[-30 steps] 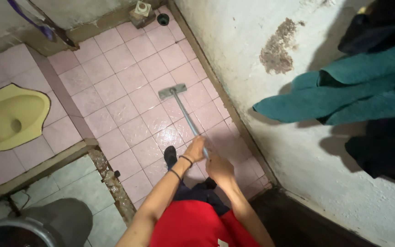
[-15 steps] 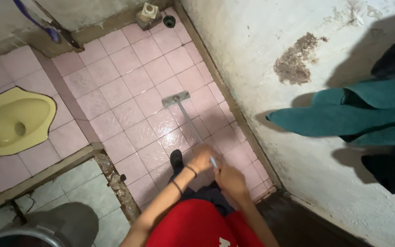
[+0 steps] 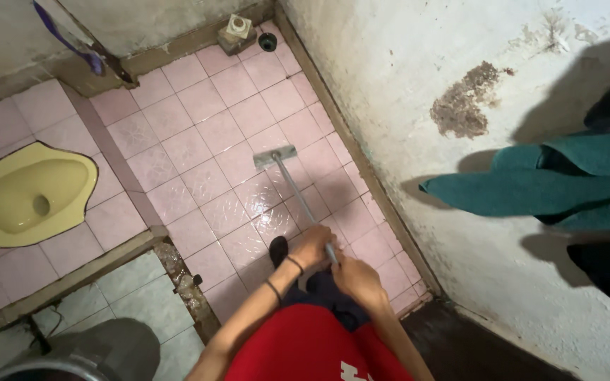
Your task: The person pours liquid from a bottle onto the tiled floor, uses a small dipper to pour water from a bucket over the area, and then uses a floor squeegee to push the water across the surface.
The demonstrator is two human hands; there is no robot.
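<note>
Both my hands grip the thin metal handle of a floor squeegee. My left hand, with dark bands on its wrist, holds the handle a little further down the shaft. My right hand holds the handle's near end, close to my body. The squeegee's flat grey head rests on the wet pink floor tiles ahead of me. A dark shoe tip shows beside my left hand.
A yellow squat toilet sits in the floor at left. A round floor drain and a small square block lie in the far corner. Teal and dark cloths hang on the stained right wall. A grey bucket stands lower left.
The squeegee head has slid back across the tiles toward me, and my hands have drawn in closer to my body. The view has shifted slightly.
</note>
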